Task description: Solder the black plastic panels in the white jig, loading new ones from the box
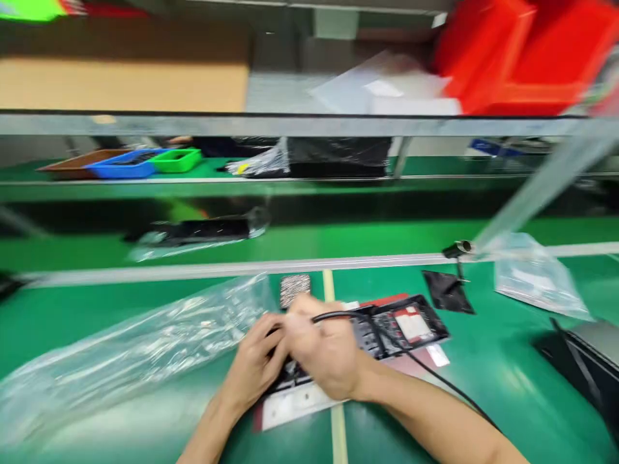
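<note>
Hands meeting over black device (387, 328): your left hand (256, 367) curling, pinning near end; your right hand (324, 351) closing on black corded tool (338, 316). Device lying open, under and beyond your right hand. Work looking mid-way; clear bag (120, 354) left of your left hand.

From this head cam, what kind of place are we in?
Most likely an electronics assembly line. The bench has a green mat, both hands work on a black electronic device with a cable attached, red bins sit on the overhead rack, and small parts trays line the next bench.
</note>
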Tool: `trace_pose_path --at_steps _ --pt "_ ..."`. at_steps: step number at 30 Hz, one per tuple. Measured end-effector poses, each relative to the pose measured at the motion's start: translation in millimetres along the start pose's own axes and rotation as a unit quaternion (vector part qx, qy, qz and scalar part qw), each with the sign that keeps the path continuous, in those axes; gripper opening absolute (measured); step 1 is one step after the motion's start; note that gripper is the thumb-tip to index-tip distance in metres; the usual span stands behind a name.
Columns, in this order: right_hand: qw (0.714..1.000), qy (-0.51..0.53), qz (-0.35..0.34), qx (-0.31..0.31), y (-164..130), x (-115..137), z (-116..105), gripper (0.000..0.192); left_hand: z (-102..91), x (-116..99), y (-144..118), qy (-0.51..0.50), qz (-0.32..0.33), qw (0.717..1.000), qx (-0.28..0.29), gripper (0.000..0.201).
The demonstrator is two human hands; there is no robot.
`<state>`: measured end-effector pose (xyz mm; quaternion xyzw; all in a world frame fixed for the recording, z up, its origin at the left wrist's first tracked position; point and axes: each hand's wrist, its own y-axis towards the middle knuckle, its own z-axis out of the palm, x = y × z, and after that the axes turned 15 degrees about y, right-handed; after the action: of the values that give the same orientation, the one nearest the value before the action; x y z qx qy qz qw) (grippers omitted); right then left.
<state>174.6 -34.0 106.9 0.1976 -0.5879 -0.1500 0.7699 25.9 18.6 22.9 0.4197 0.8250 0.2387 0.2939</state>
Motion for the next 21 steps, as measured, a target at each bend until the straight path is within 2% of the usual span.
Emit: trace_pose_path --at_steps 2,5,9,21 --pt "0.998 0.052 0.023 -0.01 -3 -3 -3 0.041 -7.7 5 -13 0.03 -0.027 0.999 0.016 0.039" --pt "0.994 0.097 0.035 -0.03 -5 -5 -7 0.039 -4.2 10 -15 0.025 -0.036 0.998 0.039 0.033" --pt "0.989 0.144 0.034 -0.026 -5 -2 -5 0.037 -0.1 11 -12 0.001 -0.044 0.997 0.058 0.03" --pt "0.988 0.146 0.032 -0.041 2 7 1 0.04 -1.0 12 -13 -0.019 -0.045 0.998 0.046 0.03"
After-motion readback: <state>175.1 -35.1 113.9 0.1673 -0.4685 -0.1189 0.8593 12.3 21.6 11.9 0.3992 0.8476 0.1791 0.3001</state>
